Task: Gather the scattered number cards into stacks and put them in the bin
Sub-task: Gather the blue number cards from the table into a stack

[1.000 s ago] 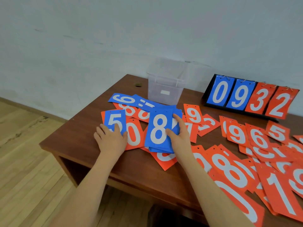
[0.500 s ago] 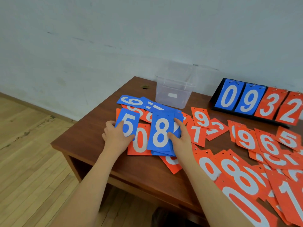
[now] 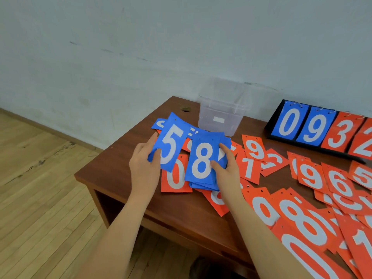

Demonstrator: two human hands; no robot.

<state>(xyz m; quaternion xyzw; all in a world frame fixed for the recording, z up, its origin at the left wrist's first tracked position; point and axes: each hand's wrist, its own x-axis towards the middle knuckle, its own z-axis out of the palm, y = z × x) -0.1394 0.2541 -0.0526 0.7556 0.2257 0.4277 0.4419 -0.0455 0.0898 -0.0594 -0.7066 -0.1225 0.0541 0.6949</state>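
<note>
My left hand point(image 3: 144, 164) grips a blue card with a white 5 point(image 3: 171, 141), lifted and tilted above the table. Just to its right, my right hand point(image 3: 225, 168) holds a stack of blue cards point(image 3: 203, 164) topped by an 8, its lower edge over the table. An orange 0 card point(image 3: 176, 178) lies flat beneath both. More blue cards point(image 3: 160, 124) lie behind the 5. Several orange number cards point(image 3: 314, 176) are scattered across the right of the table. The clear plastic bin point(image 3: 221, 115) stands at the back, beyond the blue cards.
A black scoreboard stand point(image 3: 322, 127) showing 0 9 3 2 stands at the back right. The brown wooden table point(image 3: 120, 164) has its left and front edges close to my hands. Wooden floor lies to the left, a pale wall behind.
My left hand has lifted the blue 5 card off the table and tilted it up. My right hand keeps its hold on the blue stack. The camera has shifted left.
</note>
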